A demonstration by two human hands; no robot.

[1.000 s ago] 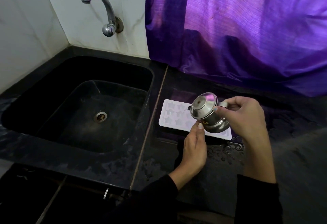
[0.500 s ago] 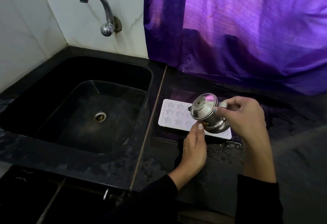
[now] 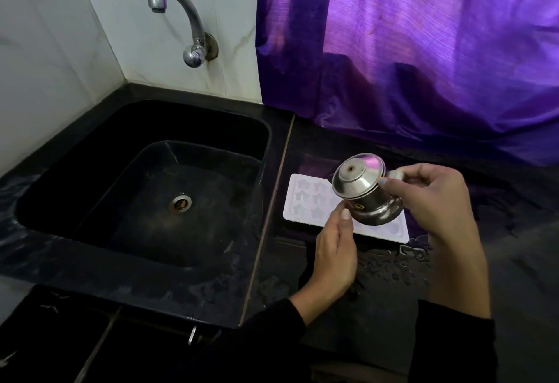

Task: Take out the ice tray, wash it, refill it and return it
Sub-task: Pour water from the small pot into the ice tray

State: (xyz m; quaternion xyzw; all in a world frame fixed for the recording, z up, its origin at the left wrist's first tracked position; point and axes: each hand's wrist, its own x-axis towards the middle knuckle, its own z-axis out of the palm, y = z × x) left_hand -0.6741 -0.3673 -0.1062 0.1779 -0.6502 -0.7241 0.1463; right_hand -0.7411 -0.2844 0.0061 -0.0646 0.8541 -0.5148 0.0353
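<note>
As the right hand point(image 3: 432, 201) grips a tilted steel jug point(image 3: 367, 193) by its handle over the white ice tray point(image 3: 305, 201) on the wet worktop point(image 3: 378, 276), the left hand point(image 3: 334, 249) touches the jug with loosely curled fingers; a heavy pour could overflow the shallow star moulds.

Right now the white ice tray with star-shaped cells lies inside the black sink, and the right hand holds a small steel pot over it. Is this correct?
Not quite. The head view shows the ice tray on the black countertop to the right of the sink, not inside it. The right hand does hold the small steel pot over it.
</note>
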